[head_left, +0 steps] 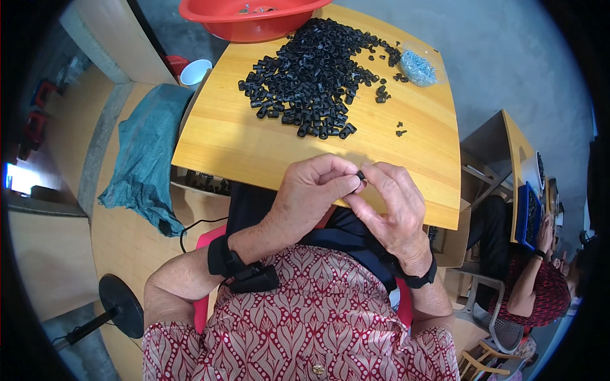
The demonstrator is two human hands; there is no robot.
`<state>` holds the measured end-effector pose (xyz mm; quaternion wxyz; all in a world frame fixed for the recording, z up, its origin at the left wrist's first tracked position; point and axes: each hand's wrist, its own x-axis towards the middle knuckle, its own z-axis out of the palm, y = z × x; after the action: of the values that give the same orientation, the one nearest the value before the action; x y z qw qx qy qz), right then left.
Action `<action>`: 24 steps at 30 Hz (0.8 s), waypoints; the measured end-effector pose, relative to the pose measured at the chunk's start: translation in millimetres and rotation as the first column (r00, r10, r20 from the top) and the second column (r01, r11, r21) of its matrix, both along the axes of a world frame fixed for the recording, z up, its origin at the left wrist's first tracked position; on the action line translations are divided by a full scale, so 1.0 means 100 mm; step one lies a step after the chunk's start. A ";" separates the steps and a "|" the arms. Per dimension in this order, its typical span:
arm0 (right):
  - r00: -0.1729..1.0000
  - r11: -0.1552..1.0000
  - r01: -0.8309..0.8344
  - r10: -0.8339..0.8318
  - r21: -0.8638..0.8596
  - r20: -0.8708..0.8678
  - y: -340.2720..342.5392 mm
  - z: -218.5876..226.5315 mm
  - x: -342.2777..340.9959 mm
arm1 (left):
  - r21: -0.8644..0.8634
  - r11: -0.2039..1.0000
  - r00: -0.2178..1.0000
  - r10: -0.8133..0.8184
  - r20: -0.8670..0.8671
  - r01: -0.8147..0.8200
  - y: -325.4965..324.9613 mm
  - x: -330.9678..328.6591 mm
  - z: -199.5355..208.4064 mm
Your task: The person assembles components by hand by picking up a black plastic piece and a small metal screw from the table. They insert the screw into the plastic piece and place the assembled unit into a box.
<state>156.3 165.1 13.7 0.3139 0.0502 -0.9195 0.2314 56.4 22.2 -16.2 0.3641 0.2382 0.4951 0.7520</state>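
Observation:
A small black plastic part [360, 175] is held up above the near edge of the wooden table, mostly covered by fingertips. My left hand [305, 193] pinches it between thumb and index finger. From the other side, the fingertips of my right hand [395, 209] close on the same part. Beyond my hands lies a big heap of black plastic fittings [311, 76], many of them short tubes with holes. A few smaller black pieces [400, 130] lie apart to the right of the heap.
A red basin [251, 22] stands at the table's far left, and a clear bag of silvery screws [418, 68] at its far right. Green sacking [149, 152] hangs left of the table [222, 136]. To the right, another person [534, 286] sits by a blue tray [528, 216].

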 end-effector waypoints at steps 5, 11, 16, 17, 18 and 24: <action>1.000 0.989 -0.030 0.029 0.143 0.005 0.03 0.02 -0.02 | -0.068 0.998 1.000 -0.002 -0.001 0.002 -0.01 0.02 0.03; 1.000 0.967 0.011 -0.013 0.255 0.005 0.00 0.08 0.03 | -0.093 0.995 1.000 -0.027 -0.013 0.025 -0.03 0.04 0.09; 1.000 0.995 0.002 -0.004 0.098 0.025 -0.02 0.08 0.04 | -0.083 0.995 0.999 -0.048 0.024 0.049 -0.03 0.03 0.05; 1.000 0.995 0.001 -0.004 0.098 0.026 -0.01 0.08 0.05 | -0.068 0.998 1.000 -0.014 -0.011 0.013 -0.01 0.03 0.01; 0.999 1.000 -0.012 0.012 -0.013 0.036 0.00 0.09 0.06 | -0.050 0.999 0.999 0.018 -0.045 -0.021 0.00 0.04 -0.01; 0.999 0.992 0.021 -0.016 -0.124 0.039 -0.02 0.06 0.07 | -0.132 0.990 0.986 0.026 -0.168 -0.048 -0.01 0.08 0.00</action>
<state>163.8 162.8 19.6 0.3011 0.0178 -0.9095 0.2861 64.1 20.9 -15.9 0.3229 0.2654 0.5778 0.7010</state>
